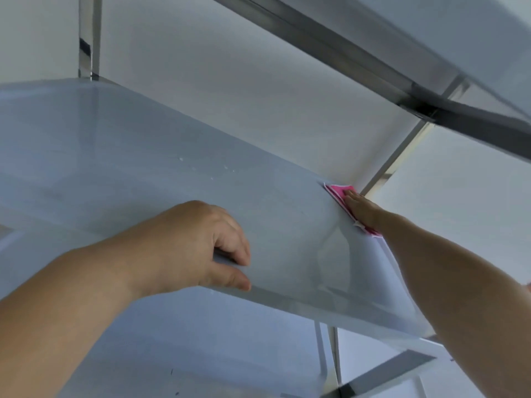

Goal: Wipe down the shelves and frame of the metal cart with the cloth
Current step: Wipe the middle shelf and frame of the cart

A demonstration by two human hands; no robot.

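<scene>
The metal cart's middle shelf (138, 156) fills the centre of the head view, shiny and tilted in the frame. My left hand (195, 242) grips its front edge, thumb under the lip and fingers curled over the top. A pink cloth (336, 191) lies at the shelf's far right corner by an upright post (399, 156). My right hand (360, 209) presses flat on the cloth with straight fingers. Part of the cloth is hidden under the hand.
The upper shelf (431, 30) and its dark crossbar (359, 58) run across the top right. A second post (89, 38) stands at the back left. A few water drops (212, 170) sit mid-shelf. The lower shelf (215, 354) shows below. A pale wall lies behind.
</scene>
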